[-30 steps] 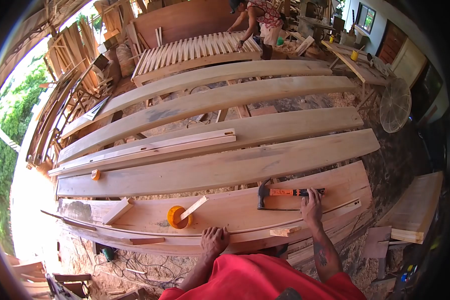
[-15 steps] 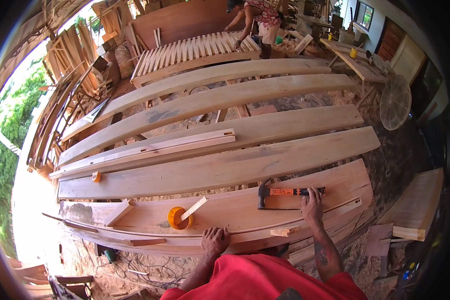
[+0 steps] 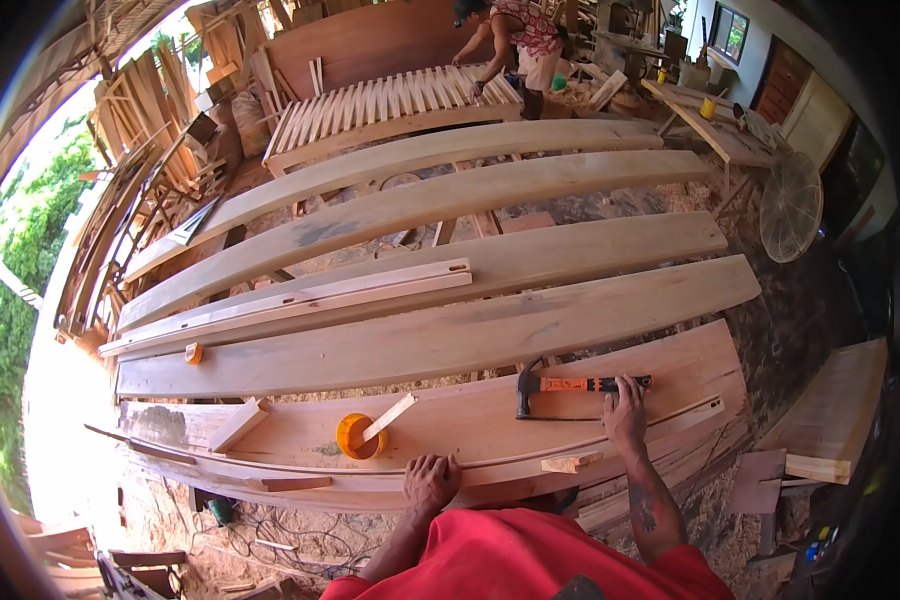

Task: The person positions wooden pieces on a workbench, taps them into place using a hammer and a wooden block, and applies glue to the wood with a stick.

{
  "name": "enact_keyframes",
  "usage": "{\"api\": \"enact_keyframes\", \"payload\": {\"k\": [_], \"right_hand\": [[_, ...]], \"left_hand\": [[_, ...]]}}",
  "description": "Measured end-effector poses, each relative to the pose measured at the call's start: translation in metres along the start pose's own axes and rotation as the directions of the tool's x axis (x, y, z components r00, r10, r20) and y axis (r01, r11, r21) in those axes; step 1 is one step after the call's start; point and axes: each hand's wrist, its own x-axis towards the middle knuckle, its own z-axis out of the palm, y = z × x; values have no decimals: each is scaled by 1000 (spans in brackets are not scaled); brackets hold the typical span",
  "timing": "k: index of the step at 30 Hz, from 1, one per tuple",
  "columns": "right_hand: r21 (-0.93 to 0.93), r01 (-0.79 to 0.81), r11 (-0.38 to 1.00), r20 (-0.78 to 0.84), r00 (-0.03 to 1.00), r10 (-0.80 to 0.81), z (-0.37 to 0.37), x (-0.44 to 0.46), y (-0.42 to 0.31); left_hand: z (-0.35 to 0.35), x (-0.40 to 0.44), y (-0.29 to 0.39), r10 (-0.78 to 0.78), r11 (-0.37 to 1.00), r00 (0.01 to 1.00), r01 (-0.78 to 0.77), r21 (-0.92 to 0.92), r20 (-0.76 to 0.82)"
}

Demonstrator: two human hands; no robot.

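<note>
A claw hammer point(image 3: 565, 384) with an orange and black handle lies on the nearest wide plank point(image 3: 490, 413), its head to the left. My right hand point(image 3: 625, 412) has its fingers closed over the handle near the end. Along the near side of that plank runs a long narrow wooden strip point(image 3: 550, 463) with a slot at its right end. The fingers of my left hand point(image 3: 431, 483) are curled over this strip. Between the strip and the far edge stands an orange tub point(image 3: 360, 437) with a flat wooden stick point(image 3: 390, 415) leaning in it.
Several wide planks point(image 3: 570, 310) lie parallel ahead, one bearing another slotted strip point(image 3: 320, 298). A small orange-and-white object point(image 3: 193, 353) sits on a plank. Wood offcuts point(image 3: 238, 425) lie nearby. A co-worker point(image 3: 515, 40) bends over a slatted frame point(image 3: 390, 105). A fan point(image 3: 790, 205) stands right.
</note>
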Motion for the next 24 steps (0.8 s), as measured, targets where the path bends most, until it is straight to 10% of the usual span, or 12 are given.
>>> {"api": "enact_keyframes", "payload": {"k": [24], "right_hand": [[5,3,1000,7,1000,-3,-1,0,0]], "left_hand": [[-1,1,1,12,1000,1000,-12,-2,-7]]}}
